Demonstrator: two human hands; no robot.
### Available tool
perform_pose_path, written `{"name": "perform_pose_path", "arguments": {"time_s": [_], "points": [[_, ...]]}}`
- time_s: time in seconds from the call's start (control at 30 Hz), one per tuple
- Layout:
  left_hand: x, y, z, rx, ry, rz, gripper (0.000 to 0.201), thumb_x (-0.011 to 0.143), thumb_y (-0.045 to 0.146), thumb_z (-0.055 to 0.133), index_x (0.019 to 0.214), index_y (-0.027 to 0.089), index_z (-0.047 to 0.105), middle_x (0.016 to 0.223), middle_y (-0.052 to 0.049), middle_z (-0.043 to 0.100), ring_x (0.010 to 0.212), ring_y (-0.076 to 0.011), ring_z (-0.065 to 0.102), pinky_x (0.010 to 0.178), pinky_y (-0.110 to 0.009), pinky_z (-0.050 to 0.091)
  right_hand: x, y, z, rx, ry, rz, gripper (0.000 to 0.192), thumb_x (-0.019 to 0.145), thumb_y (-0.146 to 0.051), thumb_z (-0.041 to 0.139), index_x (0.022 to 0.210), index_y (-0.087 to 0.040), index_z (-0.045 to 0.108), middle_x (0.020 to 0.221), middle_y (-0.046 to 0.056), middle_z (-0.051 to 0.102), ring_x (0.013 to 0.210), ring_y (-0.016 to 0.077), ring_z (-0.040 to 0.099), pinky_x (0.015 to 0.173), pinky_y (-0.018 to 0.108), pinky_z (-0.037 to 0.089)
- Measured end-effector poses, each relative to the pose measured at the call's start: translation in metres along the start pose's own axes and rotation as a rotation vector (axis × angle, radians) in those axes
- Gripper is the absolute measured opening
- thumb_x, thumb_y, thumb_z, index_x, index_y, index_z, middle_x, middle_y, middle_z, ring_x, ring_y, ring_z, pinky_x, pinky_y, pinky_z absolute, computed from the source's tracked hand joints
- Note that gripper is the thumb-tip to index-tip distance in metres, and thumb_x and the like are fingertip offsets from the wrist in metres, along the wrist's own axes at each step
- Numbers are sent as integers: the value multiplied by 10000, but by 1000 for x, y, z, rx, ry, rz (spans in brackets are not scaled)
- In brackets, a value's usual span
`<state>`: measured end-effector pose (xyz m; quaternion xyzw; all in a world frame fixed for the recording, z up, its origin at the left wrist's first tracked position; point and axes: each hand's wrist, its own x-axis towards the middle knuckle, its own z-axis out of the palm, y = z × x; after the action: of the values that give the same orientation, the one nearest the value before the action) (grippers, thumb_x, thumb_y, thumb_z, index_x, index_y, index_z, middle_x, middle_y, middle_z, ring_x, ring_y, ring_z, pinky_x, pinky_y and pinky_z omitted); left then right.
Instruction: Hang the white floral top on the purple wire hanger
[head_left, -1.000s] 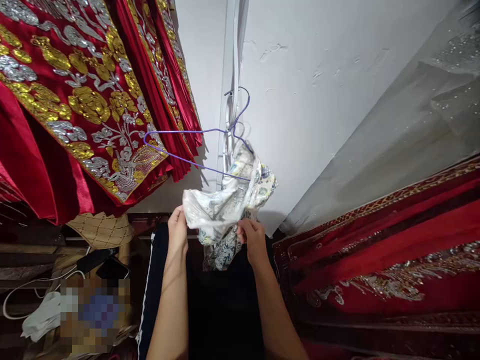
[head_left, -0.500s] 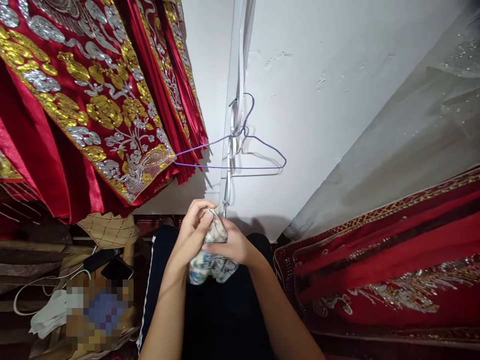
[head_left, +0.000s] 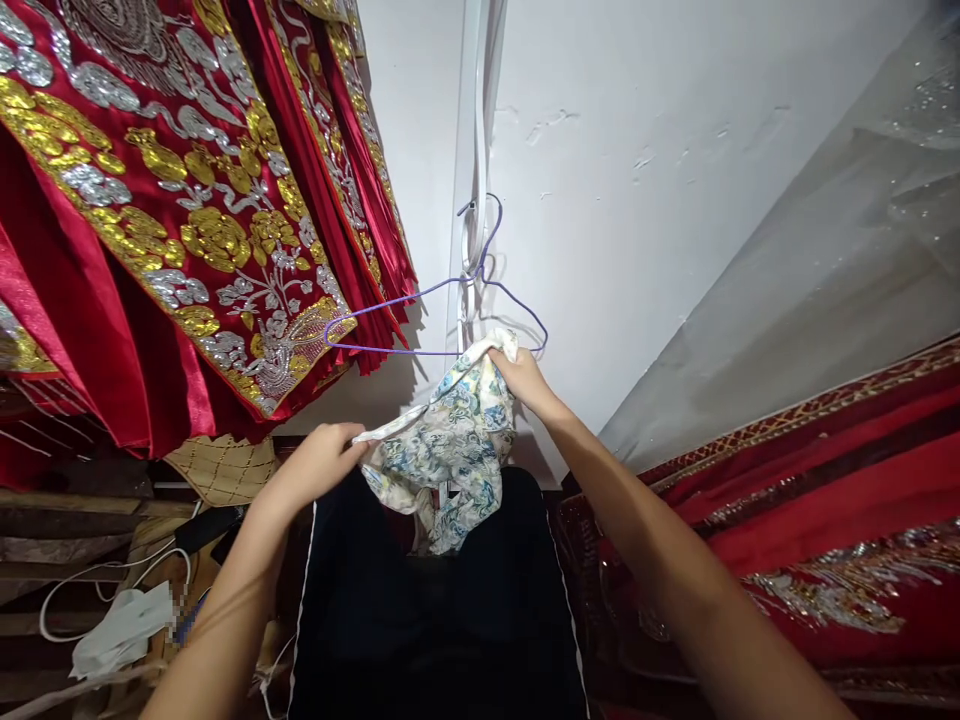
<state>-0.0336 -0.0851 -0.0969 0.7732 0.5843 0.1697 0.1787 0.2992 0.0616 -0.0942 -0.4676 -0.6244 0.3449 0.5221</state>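
A small white cloth garment with a blue and green floral print (head_left: 450,435) is stretched between my two hands. Its exact kind I cannot make out. My left hand (head_left: 326,458) pinches the left end of its pale top edge. Higher up, my right hand (head_left: 525,380) grips the opposite end, so the edge slants up to the right. Below that edge the fabric hangs in loose folds over my dark clothing. Just behind and above it, a bare purple hanger (head_left: 431,292) hangs from a white strap (head_left: 480,130); the cloth and my right hand cover part of its lower bar.
Red garments with gold and silver embroidery (head_left: 217,235) hang at the left. Another red embroidered piece (head_left: 810,520) lies under clear plastic at the right. A white wall (head_left: 637,230) stands ahead. At lower left are a white cable (head_left: 52,590) and crumpled white tissue (head_left: 124,625).
My hands have moved apart, left hand to the left, right hand up and right. The bunched floral cloth is now spread out between them. The hanger has turned slightly.
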Motion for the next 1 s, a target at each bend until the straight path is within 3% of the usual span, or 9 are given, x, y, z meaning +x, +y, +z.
{"name": "perform_pose_path", "arguments": {"time_s": [0.07, 0.13, 0.27, 0.37, 0.47, 0.67, 0.77, 0.9, 1.0], "points": [[4, -8, -19, 30, 14, -25, 395, 936, 502, 453, 884, 231, 735, 1125, -104, 761, 1078, -306, 682, 916, -330, 483, -4, 8, -9, -83, 13, -27, 322, 744, -465, 701, 791, -147, 694, 805, 75, 740, 773, 251, 686, 705, 336, 531], [7, -8, -33, 39, 58, -84, 398, 937, 503, 448, 960, 242, 747, 1209, -97, 745, 1121, -309, 675, 939, -331, 478, -13, 10, -24, -125, 67, -58, 290, 690, -414, 756, 775, -141, 702, 812, 81, 746, 787, 261, 692, 698, 337, 531], [15, 21, -49, 58, 239, -90, 421, 977, 450, 388, 1071, 209, 719, 1127, -101, 764, 1001, -294, 702, 867, -322, 472, -34, 0, -52, -121, 188, -34, 293, 645, -389, 803, 765, -141, 702, 789, 91, 747, 779, 272, 695, 645, 336, 537], [26, 49, -57, 75, 394, -45, 426, 999, 418, 341, 984, 191, 701, 1000, -108, 765, 902, -279, 693, 790, -314, 456, -46, -11, -60, -127, 221, -16, 293, 645, -393, 812, 755, -146, 699, 790, 100, 750, 775, 272, 697, 631, 332, 544], [46, 60, -66, 166, 475, -104, 412, 993, 380, 319, 884, 180, 663, 878, -133, 734, 814, -284, 666, 704, -324, 432, -53, -16, -60, -118, 211, -7, 301, 650, -396, 815, 779, -145, 712, 835, 110, 766, 807, 281, 708, 659, 337, 555], [85, 46, -79, 311, 173, -191, 379, 947, 396, 396, 718, 191, 617, 807, -162, 713, 761, -308, 671, 670, -356, 462, -62, -15, -60, -127, 211, -18, 306, 660, -369, 810, 831, -128, 731, 872, 127, 776, 878, 315, 719, 706, 358, 565], [94, 55, -83, 281, 281, -7, 387, 967, 371, 373, 976, 154, 694, 1003, -170, 742, 930, -324, 692, 810, -385, 515, -66, -16, -54, -107, 170, -13, 321, 667, -354, 798, 885, -126, 738, 937, 128, 780, 944, 328, 720, 756, 369, 573], [101, 75, -85, 142, 301, 391, 434, 960, 305, 439, 1342, 178, 601, 1324, -119, 674, 1178, -284, 641, 1020, -381, 487, -75, -23, -46, -132, 142, 63, 300, 687, -308, 756, 931, -133, 746, 965, 130, 783, 961, 328, 724, 790, 376, 582], [104, 78, -88, 70, 304, 446, 449, 951, 250, 455, 1370, 184, 601, 1298, -99, 696, 1140, -255, 662, 1012, -359, 495, -87, -37, -47, -110, 54, 91, 359, 718, -283, 710, 1042, -137, 757, 1065, 133, 777, 1033, 323, 715, 861, 382, 582]]}}
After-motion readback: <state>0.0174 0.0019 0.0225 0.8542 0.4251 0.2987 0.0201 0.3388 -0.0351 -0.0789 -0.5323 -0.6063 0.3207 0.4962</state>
